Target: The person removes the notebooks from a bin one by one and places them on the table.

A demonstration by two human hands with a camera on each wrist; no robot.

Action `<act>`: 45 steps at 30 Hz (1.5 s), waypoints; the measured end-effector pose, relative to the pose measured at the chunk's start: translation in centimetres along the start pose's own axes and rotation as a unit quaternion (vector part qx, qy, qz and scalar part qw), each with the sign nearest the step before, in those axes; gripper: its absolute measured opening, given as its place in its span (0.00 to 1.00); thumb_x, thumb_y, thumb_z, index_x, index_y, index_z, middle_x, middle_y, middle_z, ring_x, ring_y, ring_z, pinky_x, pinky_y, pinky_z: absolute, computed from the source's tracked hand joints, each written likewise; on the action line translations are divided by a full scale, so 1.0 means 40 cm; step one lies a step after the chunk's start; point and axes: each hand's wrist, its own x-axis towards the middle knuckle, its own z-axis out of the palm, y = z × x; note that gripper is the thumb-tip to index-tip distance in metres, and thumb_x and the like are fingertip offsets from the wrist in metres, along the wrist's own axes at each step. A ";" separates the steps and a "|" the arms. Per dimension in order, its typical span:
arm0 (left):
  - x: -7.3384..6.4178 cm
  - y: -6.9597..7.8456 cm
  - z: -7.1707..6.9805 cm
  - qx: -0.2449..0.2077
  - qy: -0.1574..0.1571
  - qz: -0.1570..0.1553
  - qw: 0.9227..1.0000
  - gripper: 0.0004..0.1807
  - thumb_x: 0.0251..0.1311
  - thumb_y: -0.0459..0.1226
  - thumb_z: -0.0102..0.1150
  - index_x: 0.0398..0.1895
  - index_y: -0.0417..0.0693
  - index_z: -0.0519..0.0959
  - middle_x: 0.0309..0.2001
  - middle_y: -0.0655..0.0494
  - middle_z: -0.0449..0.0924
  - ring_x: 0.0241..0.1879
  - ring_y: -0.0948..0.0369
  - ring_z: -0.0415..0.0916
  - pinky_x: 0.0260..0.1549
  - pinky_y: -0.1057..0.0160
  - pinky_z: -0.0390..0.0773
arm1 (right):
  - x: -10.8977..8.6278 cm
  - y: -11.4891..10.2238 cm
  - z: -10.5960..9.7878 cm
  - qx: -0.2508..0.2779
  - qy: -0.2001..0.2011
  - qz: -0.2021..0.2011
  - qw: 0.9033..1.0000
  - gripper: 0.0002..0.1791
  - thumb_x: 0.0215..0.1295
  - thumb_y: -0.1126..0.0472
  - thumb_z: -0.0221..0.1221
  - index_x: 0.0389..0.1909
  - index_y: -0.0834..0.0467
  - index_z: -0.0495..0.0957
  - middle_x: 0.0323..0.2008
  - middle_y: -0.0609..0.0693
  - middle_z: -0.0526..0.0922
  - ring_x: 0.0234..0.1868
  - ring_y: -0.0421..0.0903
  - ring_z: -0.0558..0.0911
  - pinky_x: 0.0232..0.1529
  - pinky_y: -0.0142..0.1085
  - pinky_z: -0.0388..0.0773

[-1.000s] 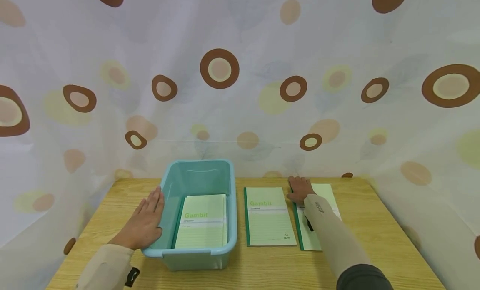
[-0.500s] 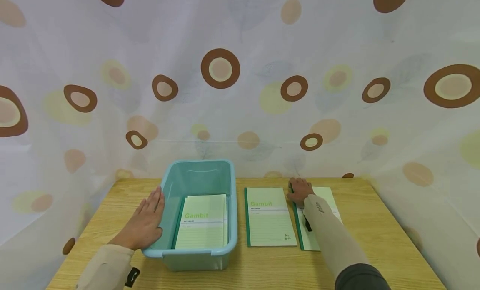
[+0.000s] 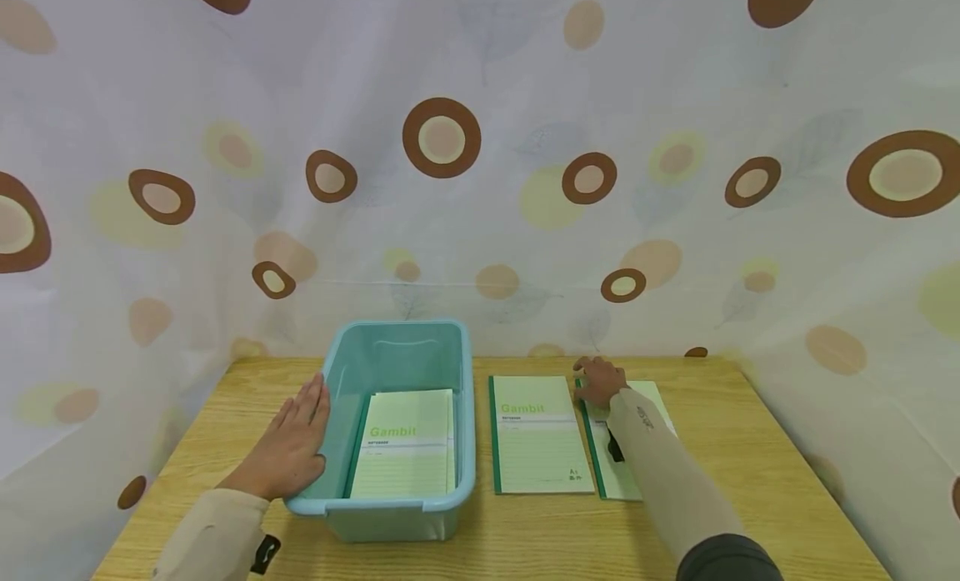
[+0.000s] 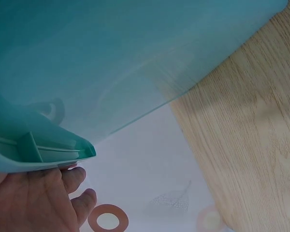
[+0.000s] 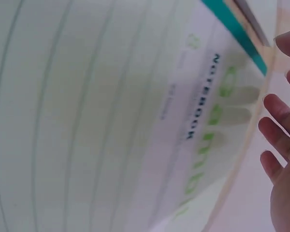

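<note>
My left hand (image 3: 288,439) lies with straight fingers along the left rim of a light-blue plastic bin (image 3: 467,423). In the left wrist view the hand (image 4: 38,200) touches the underside of the bin's rim (image 4: 43,166). Inside the bin lie pale green Gambit notebooks (image 3: 401,464), stacked. My right hand (image 3: 600,383) is over the far end of a green-spined notebook (image 3: 618,468), partly covering it along with the sleeve. The right wrist view shows the fingers (image 5: 279,137) spread loosely just beyond that notebook's (image 5: 111,121) top edge, gripping nothing.
Between the bin and the right-hand notebook lies another Gambit notebook (image 3: 542,456), flat, with handwriting at its lower corner. All rest on a wooden table (image 3: 742,456). A patterned sheet (image 3: 480,231) hangs behind and along both sides.
The right-hand notebook's far edge has shifted slightly toward me, and the notebook slid a little left. My right hand's fingers have lifted a bit. The left hand and bin stay put.
</note>
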 end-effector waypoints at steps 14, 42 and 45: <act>-0.001 0.007 -0.008 -0.004 -0.003 0.001 1.000 0.42 0.48 0.28 0.45 0.69 0.19 0.47 0.73 0.27 0.39 0.71 0.34 0.39 0.66 0.35 0.44 | 0.021 -0.202 -0.159 0.123 0.042 -0.048 0.990 0.24 0.65 0.59 0.52 0.60 0.65 0.69 0.56 0.67 0.72 0.56 0.64 0.72 0.58 0.61 0.63; -0.002 0.007 -0.005 0.007 0.000 0.005 1.000 0.42 0.47 0.27 0.46 0.69 0.19 0.48 0.73 0.27 0.40 0.71 0.34 0.40 0.66 0.35 0.46 | 0.038 -0.795 -0.150 0.037 -0.169 -0.110 0.979 0.35 0.65 0.51 0.57 0.70 0.58 0.61 0.68 0.50 0.68 0.65 0.47 0.71 0.59 0.40 0.71; -0.002 0.008 -0.006 0.007 -0.002 0.005 1.000 0.42 0.47 0.28 0.46 0.69 0.19 0.48 0.72 0.27 0.40 0.71 0.34 0.40 0.66 0.35 0.46 | 0.045 -0.808 -0.126 0.019 -0.181 -0.094 0.979 0.35 0.64 0.49 0.57 0.70 0.56 0.63 0.66 0.49 0.69 0.63 0.46 0.72 0.58 0.40 0.72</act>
